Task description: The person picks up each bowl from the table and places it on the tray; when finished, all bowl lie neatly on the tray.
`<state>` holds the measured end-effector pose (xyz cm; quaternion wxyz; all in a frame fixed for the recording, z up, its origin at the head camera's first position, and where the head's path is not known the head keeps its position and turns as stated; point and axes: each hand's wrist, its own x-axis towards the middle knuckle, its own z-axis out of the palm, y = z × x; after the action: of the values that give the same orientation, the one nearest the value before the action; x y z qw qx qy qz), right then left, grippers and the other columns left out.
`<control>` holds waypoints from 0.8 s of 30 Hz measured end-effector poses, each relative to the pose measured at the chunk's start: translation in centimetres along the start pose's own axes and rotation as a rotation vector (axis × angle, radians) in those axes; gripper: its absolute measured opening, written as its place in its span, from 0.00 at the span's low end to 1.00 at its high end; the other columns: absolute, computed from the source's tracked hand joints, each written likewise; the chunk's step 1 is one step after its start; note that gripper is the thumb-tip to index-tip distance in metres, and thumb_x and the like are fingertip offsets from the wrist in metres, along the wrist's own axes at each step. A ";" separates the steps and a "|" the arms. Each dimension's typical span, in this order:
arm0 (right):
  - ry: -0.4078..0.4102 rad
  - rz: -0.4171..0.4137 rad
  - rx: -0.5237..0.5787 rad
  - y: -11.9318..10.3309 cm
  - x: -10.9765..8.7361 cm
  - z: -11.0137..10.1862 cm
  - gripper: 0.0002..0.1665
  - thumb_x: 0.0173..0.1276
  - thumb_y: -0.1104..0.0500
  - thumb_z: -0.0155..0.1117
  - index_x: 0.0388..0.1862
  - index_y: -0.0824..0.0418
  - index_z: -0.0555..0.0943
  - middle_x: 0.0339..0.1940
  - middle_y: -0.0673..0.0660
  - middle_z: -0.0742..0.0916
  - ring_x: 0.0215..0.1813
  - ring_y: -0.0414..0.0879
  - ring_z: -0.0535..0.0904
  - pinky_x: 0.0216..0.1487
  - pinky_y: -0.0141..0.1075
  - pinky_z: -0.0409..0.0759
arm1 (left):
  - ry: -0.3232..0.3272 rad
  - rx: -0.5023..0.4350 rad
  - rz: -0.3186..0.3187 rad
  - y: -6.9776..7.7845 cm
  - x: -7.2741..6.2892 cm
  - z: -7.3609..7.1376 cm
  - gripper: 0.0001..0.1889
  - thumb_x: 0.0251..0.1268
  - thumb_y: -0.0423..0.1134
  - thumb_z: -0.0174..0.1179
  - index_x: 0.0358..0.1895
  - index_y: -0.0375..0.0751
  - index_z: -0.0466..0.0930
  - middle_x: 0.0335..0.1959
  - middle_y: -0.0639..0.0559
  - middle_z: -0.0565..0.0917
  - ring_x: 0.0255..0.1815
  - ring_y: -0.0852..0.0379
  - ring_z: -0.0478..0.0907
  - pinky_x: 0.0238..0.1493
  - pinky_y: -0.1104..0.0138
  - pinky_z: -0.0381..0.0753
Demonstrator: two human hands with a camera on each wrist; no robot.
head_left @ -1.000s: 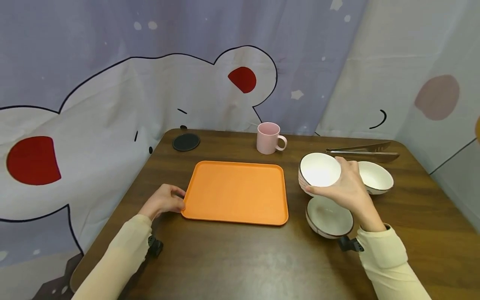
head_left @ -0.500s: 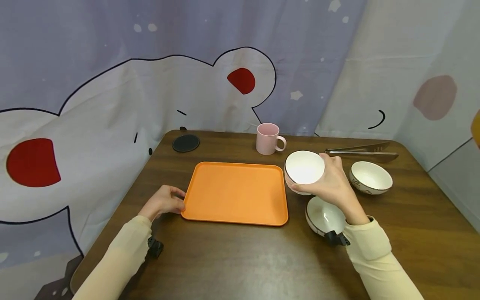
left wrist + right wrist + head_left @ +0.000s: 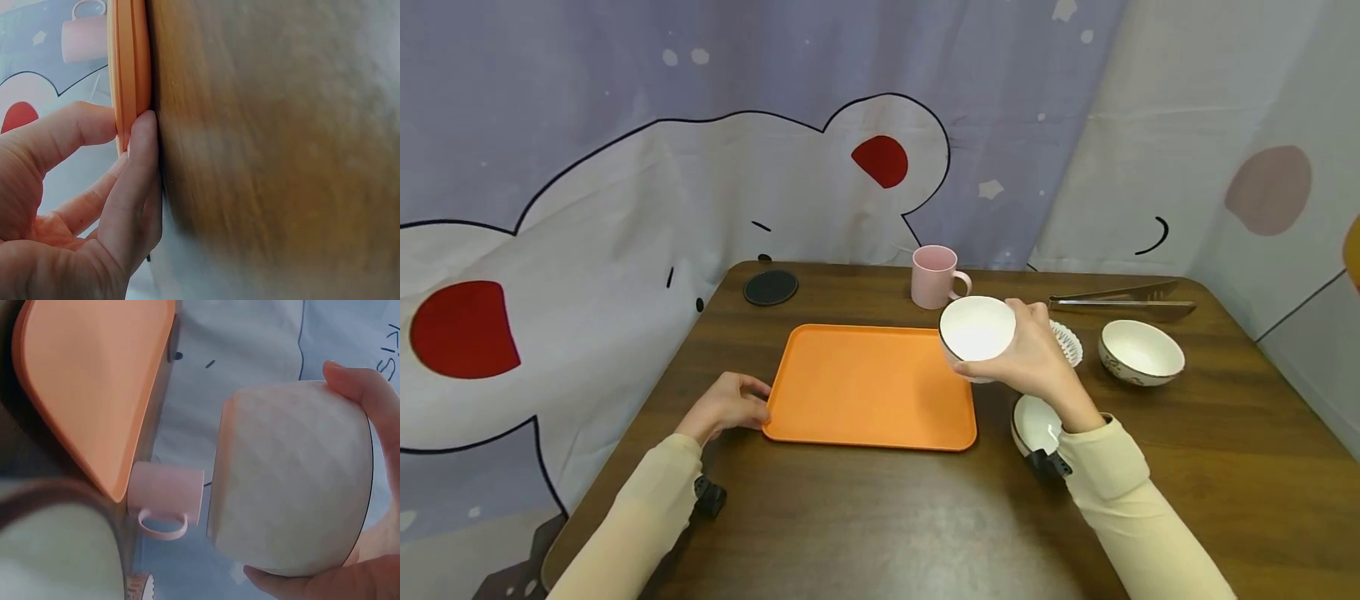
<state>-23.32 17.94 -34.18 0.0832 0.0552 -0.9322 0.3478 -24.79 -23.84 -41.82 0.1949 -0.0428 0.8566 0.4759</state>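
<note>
Two hands are engaged. Right hand (image 3: 1033,354): fingers and thumb spread wide and curved around the outer wall of a white bowl (image 3: 976,327), gripping it from its right side. The bowl is raised off the desk (image 3: 865,517), mouth upward; in the head view it overlaps the far right corner of an orange tray (image 3: 868,387). Left hand (image 3: 730,406): digits nearly closed, pinching the tray's rim near its near left corner, one tip at the upper edge, another at the lower. The tray lies flat on the desk.

Arm pose: the left forearm slants forward and inward, its hand low beside the tray. The right forearm reaches forward and to the left, its wrist above a second bowl (image 3: 1036,425), which is partly hidden. A third bowl (image 3: 1141,353) stands to the right of this hand. A pink mug (image 3: 932,279) stands beyond the tray.
</note>
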 end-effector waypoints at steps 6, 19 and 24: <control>-0.014 -0.012 0.020 -0.5 1.0 1.2 0.67 0.32 0.38 0.85 0.67 0.67 0.64 0.57 0.67 0.70 0.53 0.58 0.72 0.54 0.53 0.77 | -0.006 -0.012 -0.002 -0.2 0.1 -0.1 0.28 0.52 0.24 0.66 0.59 0.22 0.71 0.42 0.34 0.85 0.33 0.54 0.85 0.39 0.61 0.88; -0.042 -0.001 0.022 -1.6 2.1 3.1 0.65 0.33 0.37 0.83 0.66 0.65 0.65 0.57 0.65 0.69 0.51 0.60 0.75 0.52 0.53 0.79 | -0.004 -0.021 0.004 -0.5 0.5 -0.1 0.28 0.52 0.24 0.66 0.59 0.22 0.71 0.41 0.35 0.85 0.33 0.54 0.85 0.38 0.62 0.88; -0.053 0.003 0.024 -2.1 2.6 3.7 0.64 0.32 0.38 0.84 0.67 0.63 0.65 0.57 0.64 0.69 0.51 0.60 0.76 0.53 0.53 0.79 | -0.020 -0.039 0.022 -0.6 0.3 -0.1 0.28 0.52 0.23 0.65 0.60 0.21 0.70 0.43 0.34 0.84 0.34 0.53 0.85 0.39 0.61 0.88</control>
<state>-25.93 13.85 -35.10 0.0570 0.0641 -0.9300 0.3575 -24.94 -24.17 -42.33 0.1974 -0.0326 0.8457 0.4948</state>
